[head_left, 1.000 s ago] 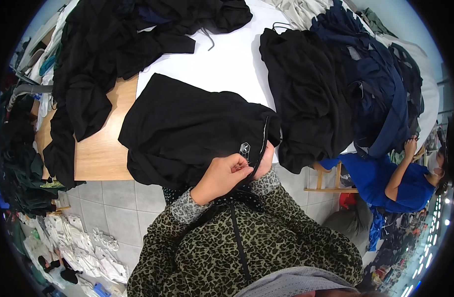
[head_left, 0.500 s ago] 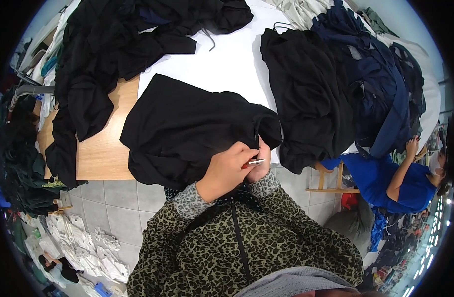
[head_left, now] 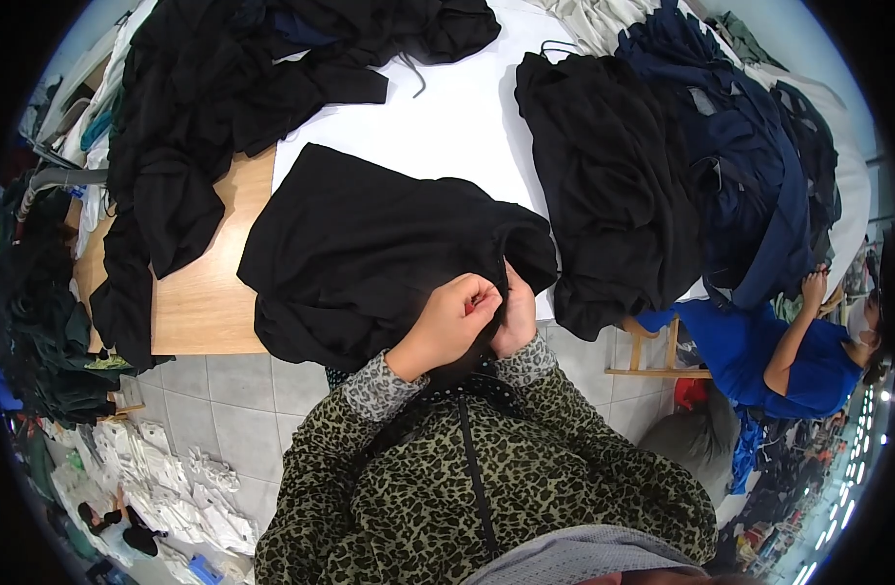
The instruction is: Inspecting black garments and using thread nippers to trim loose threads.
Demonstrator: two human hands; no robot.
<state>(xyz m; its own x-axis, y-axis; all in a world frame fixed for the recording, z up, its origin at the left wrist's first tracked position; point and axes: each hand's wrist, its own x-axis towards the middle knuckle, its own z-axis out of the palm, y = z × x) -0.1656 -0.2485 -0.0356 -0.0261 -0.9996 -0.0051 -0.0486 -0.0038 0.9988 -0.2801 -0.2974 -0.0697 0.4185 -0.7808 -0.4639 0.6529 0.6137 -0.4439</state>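
A black garment [head_left: 360, 244] lies bunched on the near edge of the table, its open end turned to the right. My left hand [head_left: 452, 322] is closed in front of that opening, curled round small red-handled thread snips [head_left: 470, 306]. Only a bit of red shows between the fingers; the blades are hidden. Just to the right, my right hand [head_left: 516, 317] grips the garment's edge, with the thumb up along the opening and some fingers hidden by the cloth. The two hands are close together.
A black garment pile [head_left: 608, 185] lies right of my work, with navy garments [head_left: 745, 166] beyond it. More black clothing [head_left: 214, 88] covers the table's far left. A person in blue [head_left: 794, 356] is at the right, near a wooden stool [head_left: 662, 356]. White bundles [head_left: 165, 478] lie lower left.
My left hand has turned and drawn slightly up and left from the right hand. The metal tip of the snips, seen earlier across the right fingers, is now out of sight.
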